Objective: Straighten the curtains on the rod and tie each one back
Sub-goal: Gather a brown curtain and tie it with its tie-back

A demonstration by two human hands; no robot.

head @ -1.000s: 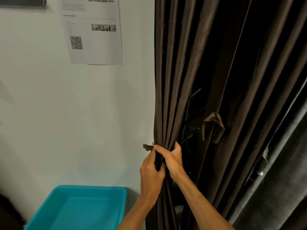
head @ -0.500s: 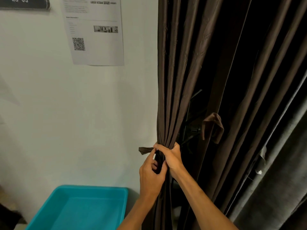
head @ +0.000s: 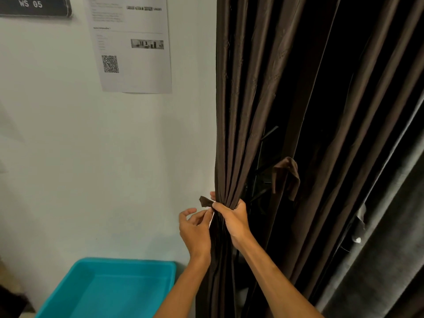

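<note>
A dark brown curtain (head: 238, 111) hangs beside the white wall, its left folds gathered into a narrow bundle. My right hand (head: 231, 218) grips that bundle, fingers wrapped round it. A short end of a brown tieback strip (head: 205, 201) sticks out left of the bundle, just above my right hand's fingers. My left hand (head: 195, 228) hovers just left of the bundle with its fingers loosely curled, fingertips near the strip; whether they touch it is unclear. A second brown tieback loop (head: 286, 175) hangs on the curtain further right.
A teal plastic bin (head: 110, 288) stands on the floor below left, against the wall. A printed sheet with a QR code (head: 130, 47) and a dark sign (head: 34, 5) hang on the wall. Grey drapery (head: 378, 260) hangs at the right.
My left hand has come off the gathered curtain and moved left, fingers opening. My right hand keeps hold of the bundle. The tieback end now sticks out further left.
</note>
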